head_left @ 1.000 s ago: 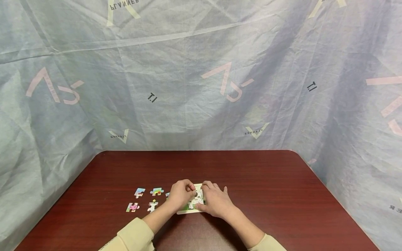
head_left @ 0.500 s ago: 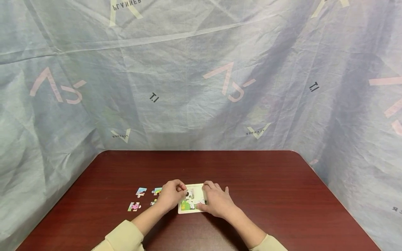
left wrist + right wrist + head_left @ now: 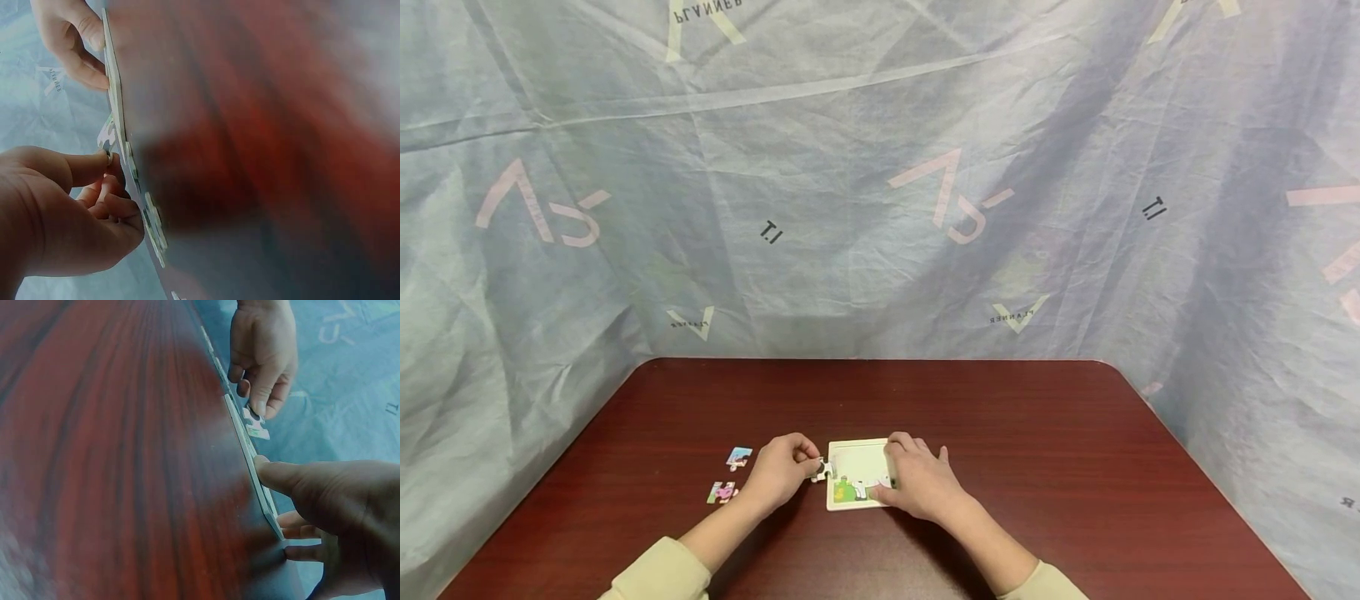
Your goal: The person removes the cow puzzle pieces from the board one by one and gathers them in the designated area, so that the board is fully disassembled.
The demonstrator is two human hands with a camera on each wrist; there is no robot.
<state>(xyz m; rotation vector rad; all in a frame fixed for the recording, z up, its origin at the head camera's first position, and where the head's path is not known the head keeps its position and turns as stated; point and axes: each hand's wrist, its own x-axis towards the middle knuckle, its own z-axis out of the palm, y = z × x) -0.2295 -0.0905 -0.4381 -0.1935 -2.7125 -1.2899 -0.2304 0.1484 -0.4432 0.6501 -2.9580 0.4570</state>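
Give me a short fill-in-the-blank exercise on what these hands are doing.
A puzzle piece is pinched in the ____.
The right hand touches the near side of the tray with its ____.
In the head view, ____ loose pieces show on the table left of both hands.
Missing words: left hand; thumb; two.

The head view looked forward and down across the desk [image 3: 1037, 467] from farther back; the two wrist views, close, low and turned sideways, shared the puzzle tray [image 3: 861, 460], nearly edge-on.
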